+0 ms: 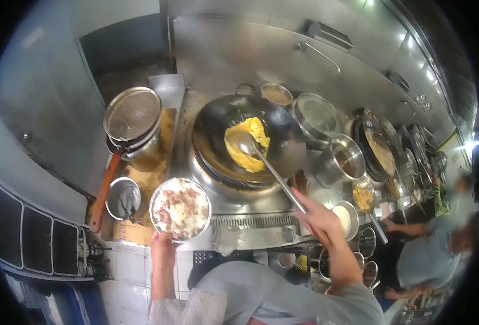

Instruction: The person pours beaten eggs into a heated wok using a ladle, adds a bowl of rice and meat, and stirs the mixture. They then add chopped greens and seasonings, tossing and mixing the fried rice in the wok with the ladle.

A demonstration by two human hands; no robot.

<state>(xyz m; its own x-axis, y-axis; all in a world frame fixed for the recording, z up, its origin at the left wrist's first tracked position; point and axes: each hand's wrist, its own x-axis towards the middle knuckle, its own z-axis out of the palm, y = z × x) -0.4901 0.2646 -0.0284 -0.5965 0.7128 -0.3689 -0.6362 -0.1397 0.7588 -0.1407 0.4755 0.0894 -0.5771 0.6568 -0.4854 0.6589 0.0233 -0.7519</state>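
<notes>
My right hand [318, 216] is closed round the handle of a long metal ladle [274, 174], whose bowl rests on yellow cooked egg [256, 130] inside a large black wok [212, 122]. At the lower left, my left hand [163, 244] grips the near rim of a round bowl [180, 208]. That bowl is filled with white rice and brown chopped pieces, and it stands level left of the wok. The fingers beneath the rim are hidden.
A wire strainer [133, 115] with a wooden handle lies over a pot at the left. Near it is a small metal pot [123, 197]. Metal pots [339, 157] line the right side. A co-worker [431, 254] stands at the far right.
</notes>
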